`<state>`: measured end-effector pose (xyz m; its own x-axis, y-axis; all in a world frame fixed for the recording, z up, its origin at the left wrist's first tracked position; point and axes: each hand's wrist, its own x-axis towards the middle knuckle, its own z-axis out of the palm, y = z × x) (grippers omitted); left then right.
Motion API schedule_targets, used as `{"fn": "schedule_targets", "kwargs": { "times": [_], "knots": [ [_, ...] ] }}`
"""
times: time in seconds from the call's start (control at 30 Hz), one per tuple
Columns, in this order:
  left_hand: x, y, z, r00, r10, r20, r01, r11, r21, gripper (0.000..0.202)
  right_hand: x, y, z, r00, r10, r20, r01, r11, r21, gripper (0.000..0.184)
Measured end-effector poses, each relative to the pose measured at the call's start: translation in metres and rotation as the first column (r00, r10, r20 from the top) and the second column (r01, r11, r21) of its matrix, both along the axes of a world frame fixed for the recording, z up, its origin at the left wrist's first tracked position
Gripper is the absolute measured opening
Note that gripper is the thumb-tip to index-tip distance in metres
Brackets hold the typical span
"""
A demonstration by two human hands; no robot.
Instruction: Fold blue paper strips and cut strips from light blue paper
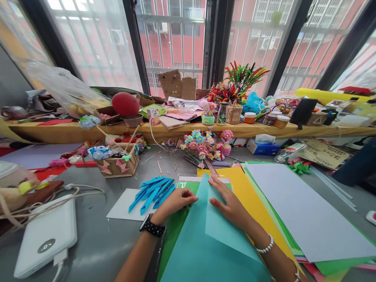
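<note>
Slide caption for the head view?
Left hand at the edge of a turquoise sheet, right hand on its folded flap; folded blue strips lie nearby.

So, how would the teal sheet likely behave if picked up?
The teal sheet is probably floppy, since its flap is bent over. It looks thin, so likely light for its size. It may crease easily, being partly folded.

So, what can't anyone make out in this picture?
All in the head view:
The near end of the teal sheet: cut off by the bottom edge.
Part of the green paper: hidden under the teal sheet.
The dark blue object: cut off by the right edge, so its identity is unclear.
Any lettering on the blue tissue box: too small.
</note>
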<state>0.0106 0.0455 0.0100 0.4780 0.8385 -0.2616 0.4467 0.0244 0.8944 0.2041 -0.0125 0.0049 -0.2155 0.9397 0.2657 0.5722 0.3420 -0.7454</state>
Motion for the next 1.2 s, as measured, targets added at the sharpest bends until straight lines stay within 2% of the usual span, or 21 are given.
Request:
{"fn": "schedule_targets", "kwargs": {
  "times": [0.17,0.27,0.37,0.57,0.73,0.9,1.03,1.1,1.2],
  "knots": [
    [0.004,-0.003,-0.003,0.983,0.111,0.146,-0.090,0.986,-0.139,0.034,-0.010,-0.012,0.008,0.986,0.150,0.077,-0.153,0.988,0.036,0.066],
    [0.005,-0.004,-0.004,0.969,0.140,0.202,-0.102,0.976,-0.190,0.041,-0.018,-0.017,0.009,0.974,0.175,0.142,-0.185,0.981,0.058,0.072],
    [0.005,-0.005,-0.002,0.967,0.104,0.232,-0.057,0.978,-0.199,0.050,-0.025,-0.019,0.004,0.972,0.137,0.189,-0.155,0.984,0.085,0.076],
    [0.002,-0.011,0.005,0.962,-0.045,0.268,0.101,0.974,-0.201,0.060,-0.026,-0.015,-0.006,0.976,-0.043,0.213,0.008,0.987,0.163,0.075],
    [0.003,-0.015,0.004,0.965,-0.089,0.246,0.139,0.971,-0.194,0.065,-0.026,-0.012,-0.011,0.974,-0.106,0.202,0.072,0.983,0.168,0.066],
    [0.007,-0.019,-0.001,0.966,-0.083,0.245,0.139,0.965,-0.223,0.072,-0.027,-0.013,-0.011,0.984,-0.166,0.066,0.158,0.982,0.103,0.056],
    [0.010,-0.019,-0.002,0.958,-0.043,0.284,0.109,0.969,-0.222,0.074,-0.024,-0.010,-0.010,0.976,-0.193,-0.103,0.196,0.980,0.019,0.059],
    [0.011,-0.019,0.000,0.949,-0.021,0.316,0.092,0.973,-0.211,0.075,-0.020,-0.008,-0.007,0.941,-0.219,-0.256,0.210,0.976,-0.064,0.063],
    [0.009,-0.017,0.004,0.925,0.012,0.379,0.064,0.980,-0.189,0.070,-0.012,-0.004,0.001,0.829,-0.281,-0.483,0.194,0.955,-0.222,0.066]
  ]
}}
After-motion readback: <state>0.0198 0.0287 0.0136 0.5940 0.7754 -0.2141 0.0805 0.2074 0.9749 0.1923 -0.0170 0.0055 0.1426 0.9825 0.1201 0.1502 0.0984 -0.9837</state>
